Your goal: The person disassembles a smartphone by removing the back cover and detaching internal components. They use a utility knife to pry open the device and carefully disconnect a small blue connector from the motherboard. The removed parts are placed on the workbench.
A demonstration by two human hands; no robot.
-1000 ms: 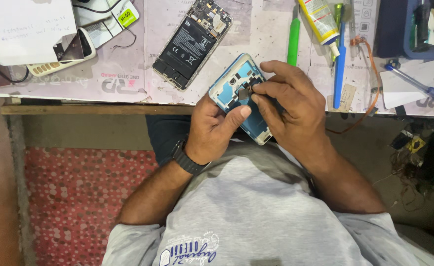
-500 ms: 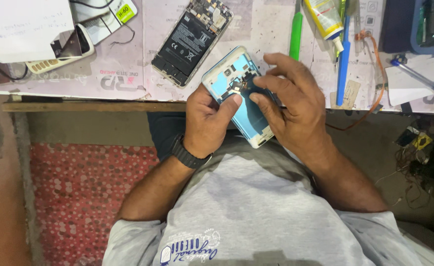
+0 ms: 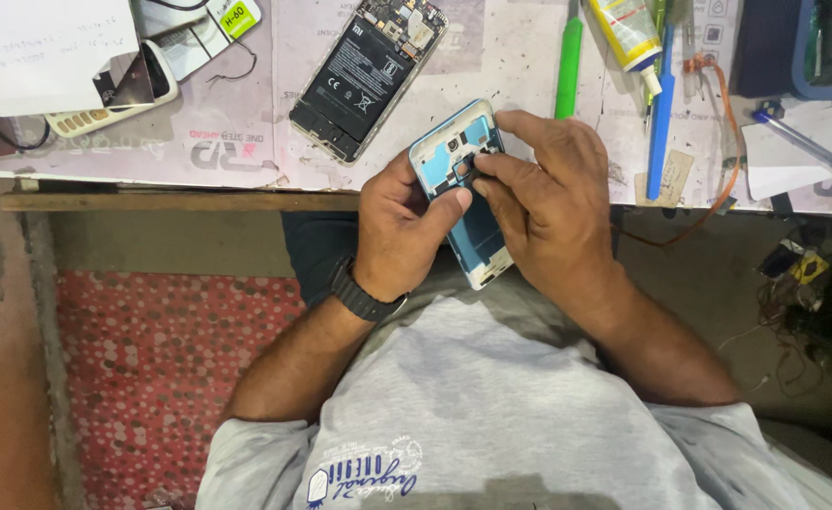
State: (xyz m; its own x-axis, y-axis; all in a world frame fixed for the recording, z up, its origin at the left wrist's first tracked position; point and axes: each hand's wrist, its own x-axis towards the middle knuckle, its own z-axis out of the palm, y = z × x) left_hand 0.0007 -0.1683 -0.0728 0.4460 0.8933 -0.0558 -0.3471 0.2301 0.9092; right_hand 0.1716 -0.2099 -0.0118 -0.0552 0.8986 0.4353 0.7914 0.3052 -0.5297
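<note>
A light blue phone back cover is gripped from the left and below by my left hand, inner side up, just over the front edge of the workbench. My right hand lies across the cover's right side, its fingertips pressed on a small dark part near the cover's top. On my left wrist sits a black watch. An opened phone with its black battery showing lies on the bench, up and left of my hands.
On the bench lie a green-handled tool, a blue-handled tool, a glue tube, an orange wire, a blue pen and white paper over an old handset. A red patterned mat covers the floor.
Both hands and the blue cover have shifted a little up and left in view. The right fingertips stay on the small part near the cover's top.
</note>
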